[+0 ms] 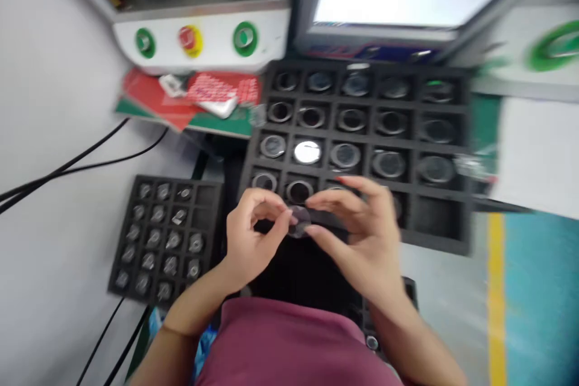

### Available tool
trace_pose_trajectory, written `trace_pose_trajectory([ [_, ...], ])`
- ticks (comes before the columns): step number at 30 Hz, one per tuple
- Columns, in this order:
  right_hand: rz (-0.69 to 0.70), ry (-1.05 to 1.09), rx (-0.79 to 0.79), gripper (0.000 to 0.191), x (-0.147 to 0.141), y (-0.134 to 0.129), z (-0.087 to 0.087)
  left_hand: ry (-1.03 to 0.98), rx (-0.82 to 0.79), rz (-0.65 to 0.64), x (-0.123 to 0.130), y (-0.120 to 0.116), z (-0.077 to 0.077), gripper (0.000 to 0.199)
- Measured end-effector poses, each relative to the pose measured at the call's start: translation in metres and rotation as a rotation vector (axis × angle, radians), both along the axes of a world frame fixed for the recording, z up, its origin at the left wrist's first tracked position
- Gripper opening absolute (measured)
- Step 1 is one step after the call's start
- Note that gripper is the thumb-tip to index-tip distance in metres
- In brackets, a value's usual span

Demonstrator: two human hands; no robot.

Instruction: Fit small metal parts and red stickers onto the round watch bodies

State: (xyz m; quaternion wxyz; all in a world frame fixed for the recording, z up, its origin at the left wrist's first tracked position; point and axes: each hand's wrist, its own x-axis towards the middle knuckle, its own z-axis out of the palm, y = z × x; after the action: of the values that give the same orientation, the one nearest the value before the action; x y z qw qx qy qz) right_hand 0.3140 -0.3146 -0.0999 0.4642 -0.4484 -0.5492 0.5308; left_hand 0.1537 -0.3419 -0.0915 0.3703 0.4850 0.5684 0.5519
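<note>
- Clear disc (299, 226) was up between both hands, just in front of the large tray (436, 243); picture was blurred, so marks on its faces could not be told.
- Left grip (251, 247) was pinched, thumb and fingertip together on the disc's left edge; that seemed to be the main hold.
- Right grip (368, 244) was parted wide, thumb and index about the disc's right side; thumb tip was at or near the rim, contact could not be confirmed.
- Step looked like two-handed handling of a thin, see-through piece; edge-only contact looked best, since bare fingertips on the flat faces would likely have smudged it.
- Light pressure was called for; a hard squeeze might have flexed the disc or shot it loose.
- Right fingers needed a sure hold on the opposite rim before any easing of the left pinch; otherwise a drop was likely.
- Dark round piece (298, 191) in the tray's near row lay just beyond the fingertips; knuckles were best held off it.
- Small tray (206, 195) stood beyond the left forearm; elbow was best tucked in.
</note>
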Motion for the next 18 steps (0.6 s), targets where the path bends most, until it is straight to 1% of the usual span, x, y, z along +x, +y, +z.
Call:
trace_pose_trajectory([
  [2,0.001,0.004,0.008,0.048,0.004,0.01,0.002,0.05,0.069,-0.084,0.015,0.009,0.002,0.015],
  [4,-0.065,-0.027,0.038,0.041,0.028,0.031,0.004,0.121,0.091,-0.106,0.018,0.016,0.0,0.019],
  [5,-0.141,-0.054,0.067,0.041,0.048,0.045,0.006,0.157,0.087,-0.095,0.017,0.019,-0.003,0.021],
  [7,-0.356,-0.153,0.115,0.044,0.095,0.083,0.01,0.206,0.043,-0.049,0.012,0.023,-0.007,0.019],
  [8,-0.474,-0.269,0.103,0.046,0.119,0.106,0.011,0.216,0.003,-0.024,0.01,0.024,-0.01,0.015],
  [9,-0.57,-0.419,0.047,0.046,0.141,0.13,0.01,0.221,-0.041,0.0,0.007,0.024,-0.011,0.011],
  [10,-0.609,-0.475,0.011,0.045,0.161,0.154,0.007,0.218,-0.088,0.022,0.004,0.024,-0.013,0.009],
  [12,-0.599,-0.544,-0.053,0.043,0.186,0.196,-0.002,0.198,-0.177,0.04,-0.002,0.021,-0.014,0.012],
  [14,-0.559,-0.622,-0.097,0.044,0.196,0.224,-0.013,0.161,-0.258,0.05,-0.012,0.018,-0.015,0.02],
  [16,-0.526,-0.718,-0.113,0.044,0.198,0.236,-0.02,0.124,-0.318,0.108,-0.028,0.014,-0.017,0.027],
  [18,-0.513,-0.819,-0.104,0.038,0.198,0.234,-0.024,0.109,-0.349,0.217,-0.05,0.008,-0.02,0.032],
])
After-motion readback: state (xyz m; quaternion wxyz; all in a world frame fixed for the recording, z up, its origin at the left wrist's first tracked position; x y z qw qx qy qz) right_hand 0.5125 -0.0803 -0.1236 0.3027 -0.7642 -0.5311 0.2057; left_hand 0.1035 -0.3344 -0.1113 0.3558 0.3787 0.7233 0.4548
